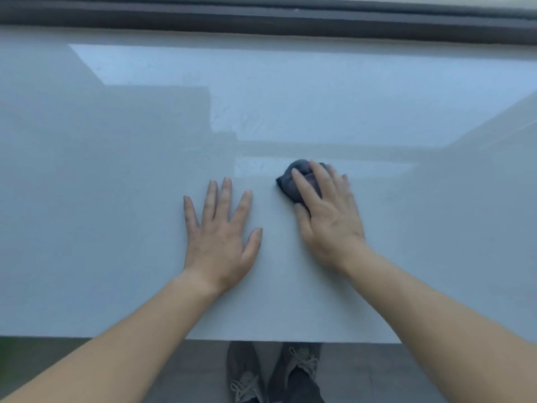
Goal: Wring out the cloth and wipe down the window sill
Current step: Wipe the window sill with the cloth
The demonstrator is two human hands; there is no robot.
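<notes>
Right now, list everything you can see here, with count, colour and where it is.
sill: one, pale grey, glossy, fills most of the view
cloth: one, dark grey, bunched up on the sill, right of centre
window frame: one, dark, along the top edge
floor: one, grey, below the sill's near edge
shoes: two, grey, laced, on the floor at bottom centre
left hand: one, flat on the sill, fingers spread, beside the cloth but apart from it
right hand: one, pressing on top of the cloth
</notes>
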